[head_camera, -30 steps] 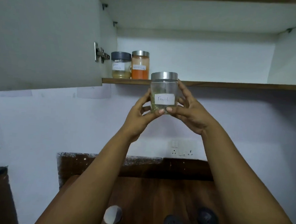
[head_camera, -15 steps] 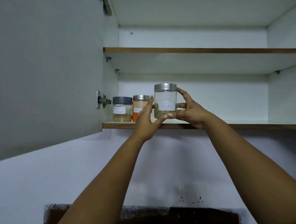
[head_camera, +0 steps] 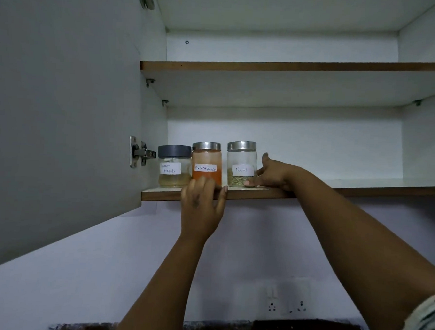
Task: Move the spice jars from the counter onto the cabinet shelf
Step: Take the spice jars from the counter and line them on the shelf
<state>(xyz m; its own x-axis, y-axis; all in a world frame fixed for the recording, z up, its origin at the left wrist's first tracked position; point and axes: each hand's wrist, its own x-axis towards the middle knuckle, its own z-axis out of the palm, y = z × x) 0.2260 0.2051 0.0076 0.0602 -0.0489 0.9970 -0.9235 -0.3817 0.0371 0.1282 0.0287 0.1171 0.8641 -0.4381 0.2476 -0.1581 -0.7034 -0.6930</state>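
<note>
Three jars in a row on the lower cabinet shelf (head_camera: 361, 188)
Garam masala jar (head_camera: 173, 166) leftmost, red chilli powder jar (head_camera: 207, 163) middle, fennel jar (head_camera: 241, 163) right.

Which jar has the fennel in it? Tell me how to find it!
Look at the lower shelf of the open cabinet, where three jars stand in a row at its left end. The fennel jar is the rightmost one, touched by the right hand. It has a silver lid and greenish seeds at the bottom, unlike the orange jar beside it.

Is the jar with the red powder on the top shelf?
No, the red chilli powder jar stands on the lower shelf, between two other jars.
</note>
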